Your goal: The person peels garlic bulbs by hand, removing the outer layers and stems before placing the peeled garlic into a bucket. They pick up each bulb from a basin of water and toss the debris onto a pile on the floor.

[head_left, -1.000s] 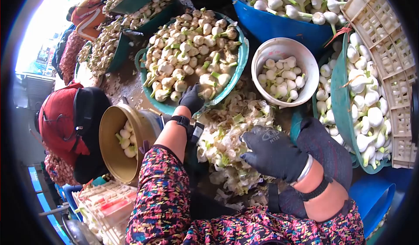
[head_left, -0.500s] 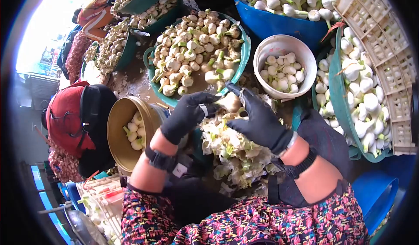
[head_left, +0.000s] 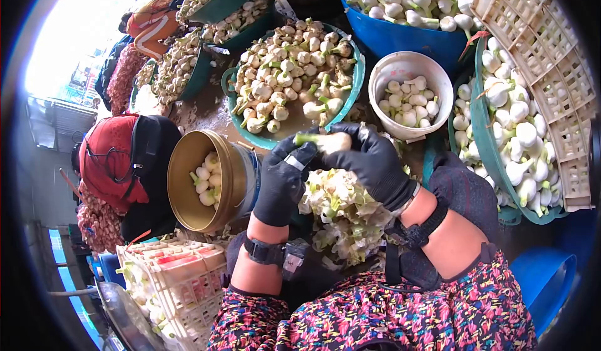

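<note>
A garlic bulb [head_left: 336, 141] with a short green stem is held up between my two gloved hands, slightly blurred. My left hand [head_left: 283, 174], in a black glove with a pale band on one finger, is closed round the stem end. The fingers of my right hand [head_left: 374, 160], also in a black glove, are closed on the bulb's other end. Below them lies a heap of peeled garlic skins [head_left: 344, 204]. Just beyond my hands is a green tub [head_left: 361, 76] of unpeeled garlic bulbs [head_left: 269, 91].
A white bucket [head_left: 375, 88] and a tan bucket [head_left: 178, 210] hold cleaned white bulbs. More fill the blue tub [head_left: 382, 35] and green basket [head_left: 479, 113] on the right. A plastic crate [head_left: 200, 295] stands at lower left. A red backpack [head_left: 113, 157] lies left.
The garlic bulb has turned so its green stem points left, and my left hand has come round to that end. My right fingers have closed in. The view has shifted slightly left.
</note>
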### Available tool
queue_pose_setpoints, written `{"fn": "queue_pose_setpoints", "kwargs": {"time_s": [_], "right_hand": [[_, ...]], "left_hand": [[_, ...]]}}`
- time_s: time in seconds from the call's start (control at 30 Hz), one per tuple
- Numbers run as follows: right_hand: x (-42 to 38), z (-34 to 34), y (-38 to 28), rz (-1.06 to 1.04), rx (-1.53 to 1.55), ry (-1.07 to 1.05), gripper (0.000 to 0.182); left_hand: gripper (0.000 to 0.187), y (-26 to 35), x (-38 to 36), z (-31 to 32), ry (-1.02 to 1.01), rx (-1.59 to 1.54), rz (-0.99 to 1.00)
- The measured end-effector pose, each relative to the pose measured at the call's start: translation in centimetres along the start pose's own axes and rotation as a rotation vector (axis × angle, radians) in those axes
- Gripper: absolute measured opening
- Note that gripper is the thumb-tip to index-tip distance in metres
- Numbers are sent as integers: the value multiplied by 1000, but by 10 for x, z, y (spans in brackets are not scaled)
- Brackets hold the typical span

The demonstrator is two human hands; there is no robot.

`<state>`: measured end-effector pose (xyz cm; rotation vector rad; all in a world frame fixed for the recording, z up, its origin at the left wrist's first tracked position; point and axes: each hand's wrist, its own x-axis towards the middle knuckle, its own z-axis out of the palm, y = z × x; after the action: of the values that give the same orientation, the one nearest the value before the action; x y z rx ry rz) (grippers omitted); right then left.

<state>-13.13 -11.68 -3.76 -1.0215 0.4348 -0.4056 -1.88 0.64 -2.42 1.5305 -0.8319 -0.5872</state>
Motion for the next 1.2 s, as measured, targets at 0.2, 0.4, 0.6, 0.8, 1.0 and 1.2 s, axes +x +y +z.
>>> {"fn": "queue_pose_setpoints", "kwargs": {"time_s": [0.2, 0.4, 0.6, 0.8, 1.0, 1.2], "right_hand": [[1, -1, -2, -157, -110, 28, 50], [0, -3, -1, -483, -480, 25, 54], [1, -5, 14, -460, -415, -43, 51], [-1, -11, -14, 212, 60, -273, 25], [0, -20, 1, 617, 527, -417, 25], [-5, -18, -7, 745, 521, -456, 27]], "left_hand": [[24, 4, 0, -5, -60, 385, 172], [21, 6, 4, -7, -183, 820, 251], [23, 6, -1, 1, -114, 387, 147], [21, 24, 0, 2, -42, -147, -242], [24, 24, 4, 3, -91, 619, 94], [35, 24, 4, 10, -140, 620, 139]]}}
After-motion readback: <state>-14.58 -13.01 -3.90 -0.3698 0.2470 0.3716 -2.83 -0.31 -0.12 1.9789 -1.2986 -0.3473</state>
